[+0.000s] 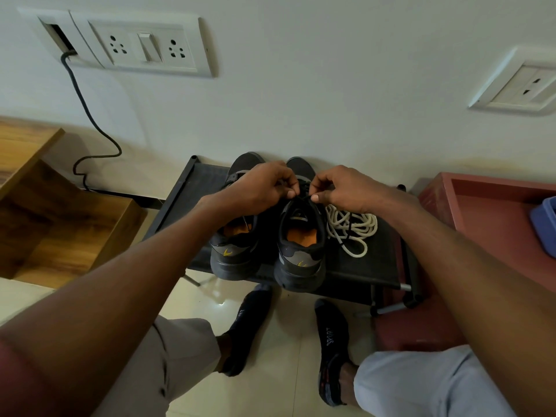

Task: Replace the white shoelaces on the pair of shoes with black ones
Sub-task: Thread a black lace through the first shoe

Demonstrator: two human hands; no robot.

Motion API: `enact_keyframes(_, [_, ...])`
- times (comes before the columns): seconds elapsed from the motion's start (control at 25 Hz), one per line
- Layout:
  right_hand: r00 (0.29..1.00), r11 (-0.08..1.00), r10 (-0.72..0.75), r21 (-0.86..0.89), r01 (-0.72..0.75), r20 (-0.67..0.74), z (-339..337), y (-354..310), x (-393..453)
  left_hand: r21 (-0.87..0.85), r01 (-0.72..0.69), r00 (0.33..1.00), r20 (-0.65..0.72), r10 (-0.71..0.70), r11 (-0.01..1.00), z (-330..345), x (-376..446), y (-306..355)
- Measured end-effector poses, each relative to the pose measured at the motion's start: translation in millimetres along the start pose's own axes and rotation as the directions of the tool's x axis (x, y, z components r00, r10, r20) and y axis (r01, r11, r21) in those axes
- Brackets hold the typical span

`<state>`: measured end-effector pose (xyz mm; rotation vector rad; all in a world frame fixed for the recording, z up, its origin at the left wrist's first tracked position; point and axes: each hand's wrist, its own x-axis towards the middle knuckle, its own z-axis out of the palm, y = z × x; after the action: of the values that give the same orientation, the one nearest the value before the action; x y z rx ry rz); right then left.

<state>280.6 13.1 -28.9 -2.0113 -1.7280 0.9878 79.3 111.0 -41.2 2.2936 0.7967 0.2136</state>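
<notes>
Your left hand (pixel 264 188) & right hand (pixel 337 188) each pinch the thin black lace (pixel 301 196) over the right shoe (pixel 301 245), fingers curled tight. Left shoe (pixel 234 245) sits just beside it at 9 o'clock; both dark mesh w/ orange insoles, on a black fabric rack (pixel 361 266). White laces (pixel 350 228), ropy coils, lie at 3 o'clock of the right shoe.

White wall (pixel 331 85) with switch panel (pixel 144 43), glossy tiled floor (pixel 285 341), perhaps a wooden cabinet (pixel 60 224) left
</notes>
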Motion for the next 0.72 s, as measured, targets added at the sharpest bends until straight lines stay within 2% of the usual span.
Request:
enact_keyframes(0.16, [0.999, 0.999, 0.018, -0.034, -0.016, 0.04, -1, 1, 2, -0.02, -0.063, 0.998, -0.013, 0.063, 0.998, -9, 1, 7])
enact_keyframes(0.4, [0.998, 0.998, -0.034, 0.055, 0.037, -0.049, -5, -5, 4, -0.039, 0.04, 0.997, 0.071, -0.037, 0.998, -14, -8, -11])
enact_keyframes(0.72, [0.999, 0.998, 0.004, 0.063, -0.001, -0.053, -3, 2, -1, -0.009, 0.049, 0.999, -0.019, -0.049, 0.999, -6, -5, -7])
